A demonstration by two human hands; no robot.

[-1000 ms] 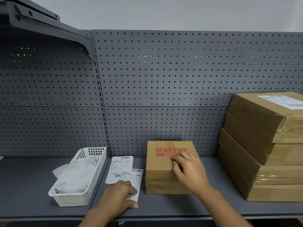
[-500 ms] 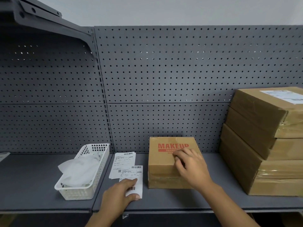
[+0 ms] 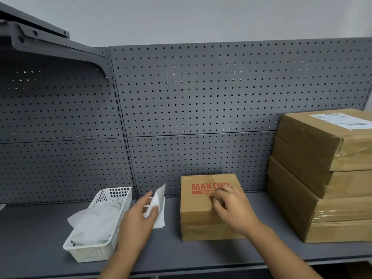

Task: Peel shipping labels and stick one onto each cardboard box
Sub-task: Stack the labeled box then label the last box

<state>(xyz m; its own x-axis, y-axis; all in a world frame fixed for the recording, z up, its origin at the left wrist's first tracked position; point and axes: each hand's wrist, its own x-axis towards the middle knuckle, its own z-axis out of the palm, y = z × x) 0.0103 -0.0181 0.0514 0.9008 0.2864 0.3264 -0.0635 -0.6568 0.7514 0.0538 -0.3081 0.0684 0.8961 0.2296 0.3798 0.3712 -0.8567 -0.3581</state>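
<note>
Label sheet (image 3: pixel 158 195) is pinched between the thumb and fingers of my left hand (image 3: pixel 138 216), lifted off the grey shelf (image 3: pixel 201 252) and tilted up on its edge, white side showing. Under it another label (image 3: pixel 160 221) lies flat on the shelf, partly hidden by that hand. My right hand (image 3: pixel 231 210) rests on top of the small cardboard box (image 3: pixel 201 214) printed MAKEUP in red; its fingers are loosely bent, tips on the box top near the front edge, grasping nothing. The box sits on the shelf against the pegboard (image 3: pixel 201 107), just right of the labels.

To my right a stack of larger boxes (image 3: pixel 302 188) stands on the same shelf, and the top one carries a white shipping label (image 3: pixel 340 120). To my left a white plastic basket (image 3: pixel 112 238) holds crumpled white paper (image 3: pixel 90 224).
</note>
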